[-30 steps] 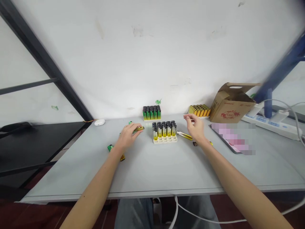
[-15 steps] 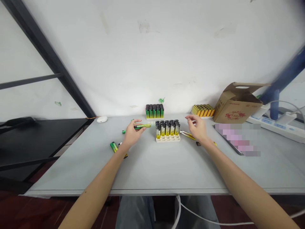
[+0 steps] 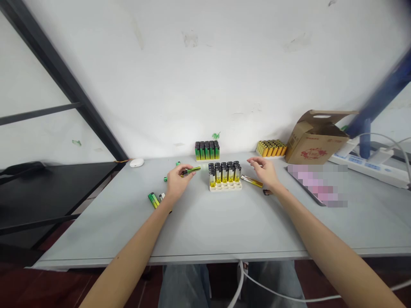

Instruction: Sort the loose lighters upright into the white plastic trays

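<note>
Now the left hand point(image 3: 176, 182) pinches one green-yellow lighter point(image 3: 192, 170) between thumb and fingers, holding it level just left of the white tray point(image 3: 225, 186) near the table's point(image 3: 205, 231) far middle. That tray carries black-capped lighters in about three rows of five; the exact count is hard to read. The right hand point(image 3: 266, 172) hovers with fingers spread, holding nothing, just right of the tray, above one yellow lighter point(image 3: 252, 182) lying flat. Two green lighters point(image 3: 153, 199) lie beside the left wrist. Two more trays stand along the far edge: a green batch point(image 3: 207, 151) and an orange batch point(image 3: 271, 148), beside one box point(image 3: 316, 137).
</note>
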Tool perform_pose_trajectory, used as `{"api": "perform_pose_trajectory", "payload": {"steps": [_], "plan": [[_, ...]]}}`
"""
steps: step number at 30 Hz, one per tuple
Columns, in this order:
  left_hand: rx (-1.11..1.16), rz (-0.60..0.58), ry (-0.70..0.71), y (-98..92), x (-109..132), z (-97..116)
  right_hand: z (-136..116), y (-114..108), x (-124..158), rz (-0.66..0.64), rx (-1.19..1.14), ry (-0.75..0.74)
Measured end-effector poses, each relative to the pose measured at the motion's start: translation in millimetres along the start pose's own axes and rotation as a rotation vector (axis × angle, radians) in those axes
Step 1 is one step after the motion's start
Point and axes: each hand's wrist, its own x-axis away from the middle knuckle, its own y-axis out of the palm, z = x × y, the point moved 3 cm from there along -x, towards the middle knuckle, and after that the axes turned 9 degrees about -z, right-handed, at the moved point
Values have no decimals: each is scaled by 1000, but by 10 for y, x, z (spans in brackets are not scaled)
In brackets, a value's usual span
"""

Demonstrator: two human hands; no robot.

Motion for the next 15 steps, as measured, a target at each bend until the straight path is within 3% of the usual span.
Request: {"api": "perform_pose_trajectory", "payload": {"steps": [4, 8, 11, 15], "plan": [[-84, 73, -22, -30, 24, 25, -37, 0, 14, 6, 40, 3], [-130, 49, -45, -31, 36, 53, -68, 0, 27, 6, 57, -6], [-21, -20, -60, 5, 28, 56, -67, -5, 29, 11, 61, -12], [173, 1, -138, 51, 21, 63, -58, -6, 26, 14, 64, -13]]}}
